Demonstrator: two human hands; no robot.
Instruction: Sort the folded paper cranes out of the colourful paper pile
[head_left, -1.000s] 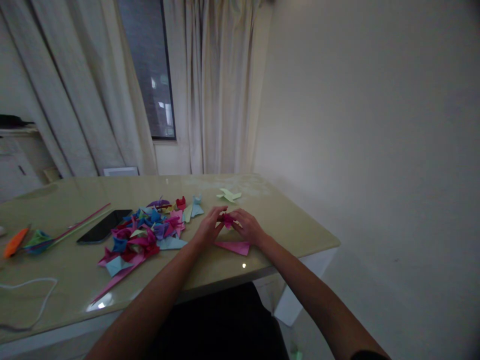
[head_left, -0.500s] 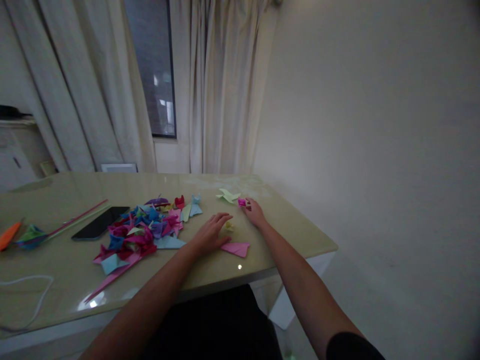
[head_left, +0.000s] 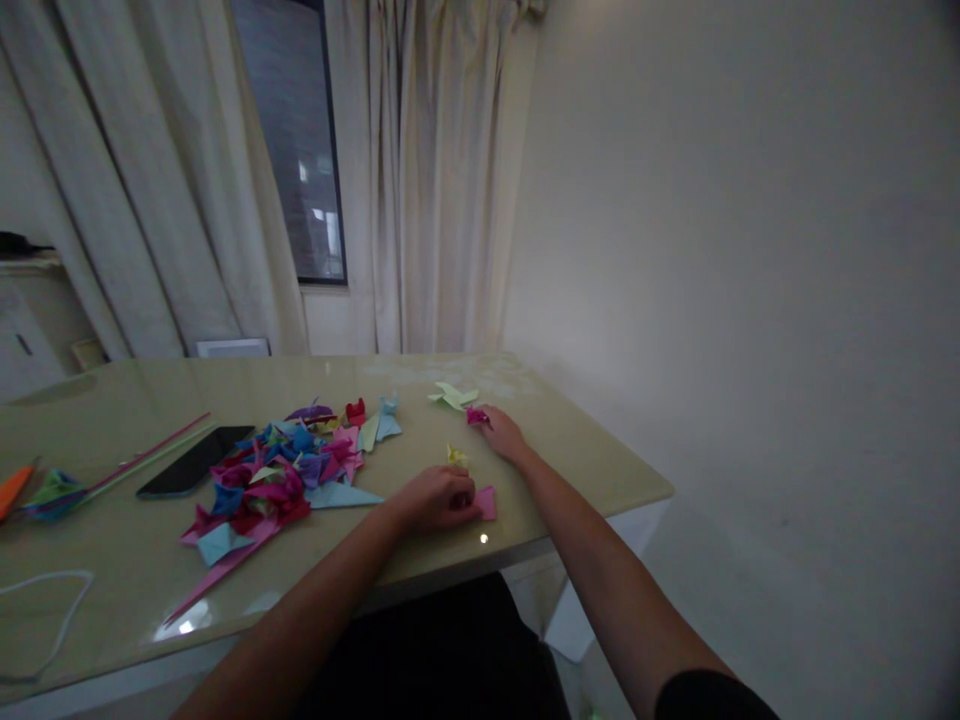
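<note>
My right hand point(head_left: 502, 434) pinches a small magenta origami piece point(head_left: 477, 416), close to a pale green pinwheel-shaped folded paper point(head_left: 454, 396) lying flat on the table. My left hand point(head_left: 441, 497) is closed, its fingers curled over the left end of a pink folded paper point(head_left: 487, 503) near the table's front edge. Only the right end of that pink paper shows. Just behind the left hand stands a small yellow origami piece point(head_left: 457, 457). A light blue pointed paper point(head_left: 341, 495) lies to the left of this hand.
A heap of colourful origami point(head_left: 300, 460) covers the table point(head_left: 585, 455) to the left. Beyond it lie a black phone point(head_left: 196, 462), long thin sticks point(head_left: 146, 455), an orange object point(head_left: 15, 490) and a white cable point(head_left: 71, 620). A wall point(head_left: 735, 300) rises at right.
My left hand has come down and nearer the edge, its outstretched fingers now curled on the pink paper. My right hand still holds the magenta piece, which has turned a little.
</note>
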